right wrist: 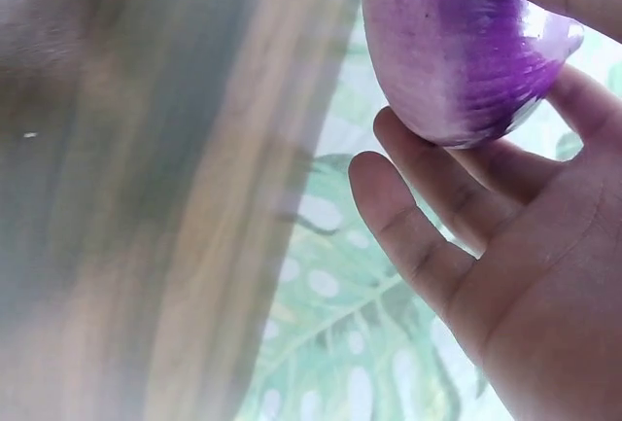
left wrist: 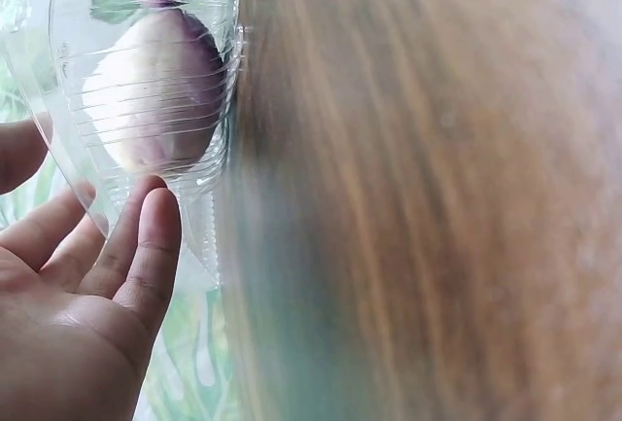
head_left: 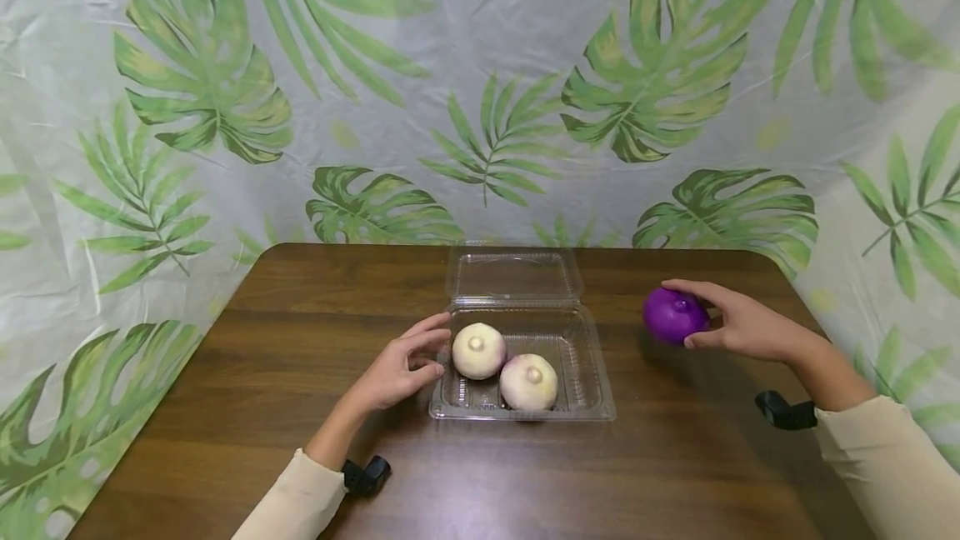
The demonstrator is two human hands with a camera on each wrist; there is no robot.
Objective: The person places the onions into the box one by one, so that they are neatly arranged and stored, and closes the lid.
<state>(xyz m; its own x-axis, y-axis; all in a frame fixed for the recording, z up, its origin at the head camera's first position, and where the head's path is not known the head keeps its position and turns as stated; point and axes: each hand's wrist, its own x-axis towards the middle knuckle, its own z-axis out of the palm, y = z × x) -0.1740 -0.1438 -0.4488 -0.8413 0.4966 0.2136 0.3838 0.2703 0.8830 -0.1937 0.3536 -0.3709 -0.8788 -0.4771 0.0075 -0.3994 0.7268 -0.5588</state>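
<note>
Gripping a round purple onion, right hand risked dropping it; relaxed left hand steadied clear plastic clamshell, which might slide.

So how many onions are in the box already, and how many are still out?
Two pale onions already sit in the open clear box. The right hand holds a purple onion beside it, not yet in. The left hand rests at the box's edge.

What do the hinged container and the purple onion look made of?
Container: thin clear plastic, glossy; the table and two pale onions show through its ribbed walls. Purple onion, held in the right hand: smooth, evenly coloured and shiny, so possibly a plastic replica, though that is uncertain.
</note>
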